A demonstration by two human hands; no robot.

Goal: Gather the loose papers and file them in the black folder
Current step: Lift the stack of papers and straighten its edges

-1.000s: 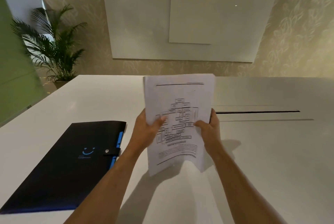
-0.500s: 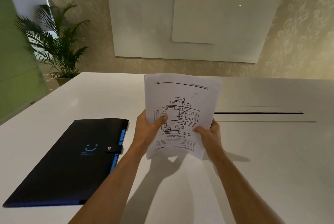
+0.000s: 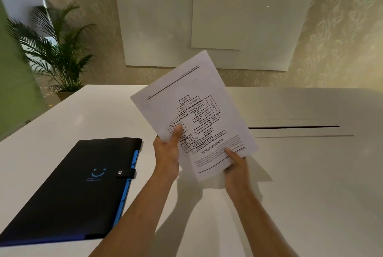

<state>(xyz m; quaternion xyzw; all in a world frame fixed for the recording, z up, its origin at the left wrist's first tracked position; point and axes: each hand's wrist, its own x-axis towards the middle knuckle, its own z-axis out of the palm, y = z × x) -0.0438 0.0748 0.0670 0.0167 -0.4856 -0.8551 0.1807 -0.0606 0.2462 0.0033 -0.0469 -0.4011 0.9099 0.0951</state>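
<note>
A stack of white papers [image 3: 192,99] with a printed box diagram is held up above the white table [image 3: 310,174], tilted to the right. My left hand [image 3: 166,154] grips its lower left edge, thumb on the diagram. My right hand [image 3: 236,165] pinches its bottom right corner. The black folder [image 3: 72,190] with a blue smile mark and blue tabs lies closed on the table to the left, its snap strap fastened.
A long dark cable slot [image 3: 290,127] runs across the table at the right. A potted palm [image 3: 56,57] stands beyond the table's far left corner. White boards [image 3: 207,24] hang on the patterned wall behind.
The papers have been lifted off the table and rotated clockwise. My left hand rose along the left edge and my right hand slid to the bottom corner.
</note>
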